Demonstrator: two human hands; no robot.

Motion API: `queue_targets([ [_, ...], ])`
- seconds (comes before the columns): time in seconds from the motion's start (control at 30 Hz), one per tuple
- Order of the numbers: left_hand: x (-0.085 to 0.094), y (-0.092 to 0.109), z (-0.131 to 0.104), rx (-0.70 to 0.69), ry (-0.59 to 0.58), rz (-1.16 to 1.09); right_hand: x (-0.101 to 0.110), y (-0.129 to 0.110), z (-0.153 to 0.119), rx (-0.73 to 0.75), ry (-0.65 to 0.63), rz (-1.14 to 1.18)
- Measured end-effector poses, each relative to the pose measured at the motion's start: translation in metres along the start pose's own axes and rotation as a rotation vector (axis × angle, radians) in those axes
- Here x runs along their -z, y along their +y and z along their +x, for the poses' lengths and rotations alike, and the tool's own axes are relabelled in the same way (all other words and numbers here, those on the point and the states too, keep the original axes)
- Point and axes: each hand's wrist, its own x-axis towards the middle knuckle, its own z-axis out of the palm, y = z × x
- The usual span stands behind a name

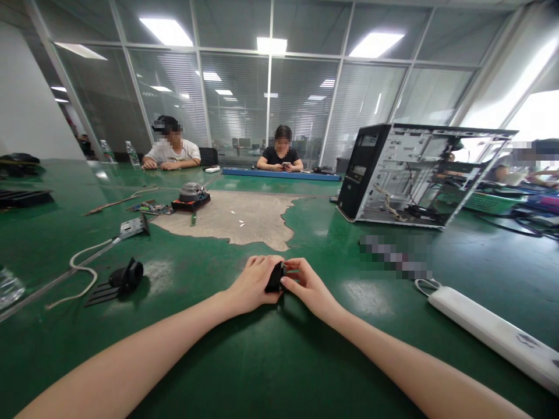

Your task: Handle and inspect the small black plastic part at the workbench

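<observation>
A small black object [275,279] is held between my two hands, just above the green table in front of me; what kind of part it is I cannot make out. My left hand [252,286] wraps round its left side, with the fingers over the far edge and the thumb below. On the right, my right hand [309,286] pinches the object's edge between thumb and fingers. Much of the object is hidden by the fingers.
An opened computer case [364,174] stands at the right, behind a white power strip [489,334]. To the left lie a black plastic part [126,276], a metal bracket [133,227] and a pale cable [89,269]. Two people sit across the green table [209,361]; another is at far right.
</observation>
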Motion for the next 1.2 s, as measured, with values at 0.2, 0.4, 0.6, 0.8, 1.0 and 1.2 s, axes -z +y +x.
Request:
queue_targets([
  [0.2,0.0018,0.0004,-0.0001,0.005,-0.010,-0.005,0.0007,-0.0013,-0.0008,0.004,-0.075,0.015],
  [0.4,0.0018,0.0006,-0.0001,0.004,-0.009,-0.015,0.0001,-0.0028,-0.0006,-0.009,-0.062,0.051],
  [0.6,0.0000,0.0002,-0.0006,0.006,-0.004,-0.005,0.0008,-0.0014,0.0005,-0.034,-0.027,0.017],
  [0.8,-0.0002,0.0001,-0.0021,-0.005,-0.019,0.010,0.0015,-0.0043,-0.0037,0.037,-0.114,0.102],
  [1.0,-0.0013,0.0007,-0.0024,0.005,-0.001,0.013,-0.0008,-0.0061,-0.0032,0.005,-0.049,0.054],
  [1.2,-0.0003,0.0010,-0.0024,-0.005,-0.005,-0.001,0.0013,-0.0048,-0.0029,-0.006,-0.067,-0.006],
])
